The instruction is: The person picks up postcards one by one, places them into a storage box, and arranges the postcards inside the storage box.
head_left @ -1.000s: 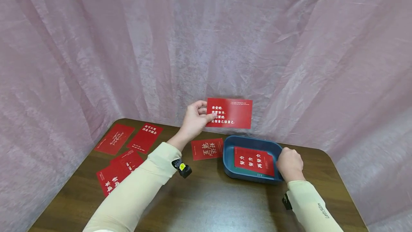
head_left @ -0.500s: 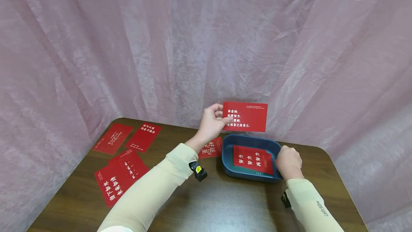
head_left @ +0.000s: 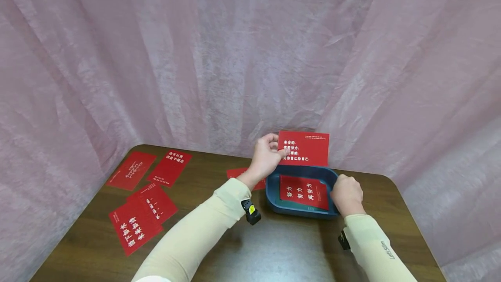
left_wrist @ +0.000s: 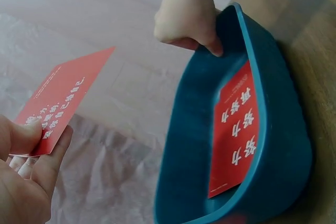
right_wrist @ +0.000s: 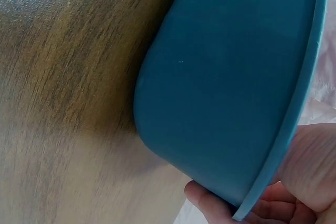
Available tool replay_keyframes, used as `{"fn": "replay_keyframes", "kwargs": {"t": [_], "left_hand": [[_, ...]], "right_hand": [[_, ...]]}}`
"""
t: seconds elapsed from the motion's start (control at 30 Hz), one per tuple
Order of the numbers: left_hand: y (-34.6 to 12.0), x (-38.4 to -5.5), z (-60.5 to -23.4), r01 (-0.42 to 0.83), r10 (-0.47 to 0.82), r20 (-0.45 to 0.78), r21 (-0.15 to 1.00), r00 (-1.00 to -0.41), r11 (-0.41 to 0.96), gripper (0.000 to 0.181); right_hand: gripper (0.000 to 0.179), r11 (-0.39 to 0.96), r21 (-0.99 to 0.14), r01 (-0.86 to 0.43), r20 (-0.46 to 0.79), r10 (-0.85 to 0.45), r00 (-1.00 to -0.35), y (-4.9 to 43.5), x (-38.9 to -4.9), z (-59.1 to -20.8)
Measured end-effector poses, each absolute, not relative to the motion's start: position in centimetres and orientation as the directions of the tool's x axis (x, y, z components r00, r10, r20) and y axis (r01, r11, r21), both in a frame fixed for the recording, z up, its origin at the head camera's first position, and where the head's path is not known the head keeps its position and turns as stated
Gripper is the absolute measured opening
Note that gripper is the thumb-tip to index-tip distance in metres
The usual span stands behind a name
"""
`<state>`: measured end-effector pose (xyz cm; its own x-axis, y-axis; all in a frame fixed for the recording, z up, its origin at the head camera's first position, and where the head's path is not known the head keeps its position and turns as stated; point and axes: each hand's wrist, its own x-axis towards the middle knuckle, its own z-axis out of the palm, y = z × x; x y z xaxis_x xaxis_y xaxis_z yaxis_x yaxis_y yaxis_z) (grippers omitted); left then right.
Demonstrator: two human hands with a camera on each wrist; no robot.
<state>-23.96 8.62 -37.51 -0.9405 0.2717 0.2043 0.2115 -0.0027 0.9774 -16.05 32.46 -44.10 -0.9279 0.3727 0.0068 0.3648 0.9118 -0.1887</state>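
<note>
My left hand (head_left: 267, 156) pinches a red card (head_left: 309, 149) with white lettering by its left end, thumb on the printed face and fingers behind. The card is held up at the back rim of a blue plastic bin (head_left: 274, 204). Another red card (head_left: 304, 192) lies face up inside the bin, over something green. My right hand (head_left: 347, 195) grips the bin's right end wall; in the left wrist view its thumb reaches over the rim to the inside. From the right wrist, fingers (right_wrist: 206, 201) show pressed against the outside of the wall.
Partly behind the left wrist lies a red card (head_left: 236, 172) beside the bin. Several more red cards lie on the wooden table (head_left: 203, 164) at left, among them an overlapping pair (head_left: 135, 225). A pink curtain (head_left: 235, 55) hangs along the table's back edge.
My left hand has carried the pinched card rightward and slightly down, from left of the bin to its back rim. The right hand keeps its grip on the bin.
</note>
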Motion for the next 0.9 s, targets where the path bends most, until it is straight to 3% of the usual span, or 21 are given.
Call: {"fn": "replay_keyframes", "kwargs": {"t": [0.3, 0.6, 0.9], "left_hand": [[9.2, -23.8, -39.1, 0.186, 0.273, 0.16, 0.98, -0.949, 0.071, 0.025], [10.2, -23.0, -40.8, 0.171, 0.233, 0.093, 0.923, -0.968, 0.344, 0.024], [11.6, -21.9, -42.0, 0.087, 0.212, -0.02, 0.872, -0.977, 0.481, 0.028]], "right_hand": [[0.039, 0.906, -0.183, 0.382, -0.005, 0.388, -0.922, 32.1, -16.0, -44.0], [0.033, 0.904, -0.174, 0.391, -0.004, 0.397, -0.918, 32.1, -15.9, -44.1], [0.026, 0.905, -0.185, 0.383, -0.012, 0.388, -0.922, 32.0, -15.9, -43.9]]}}
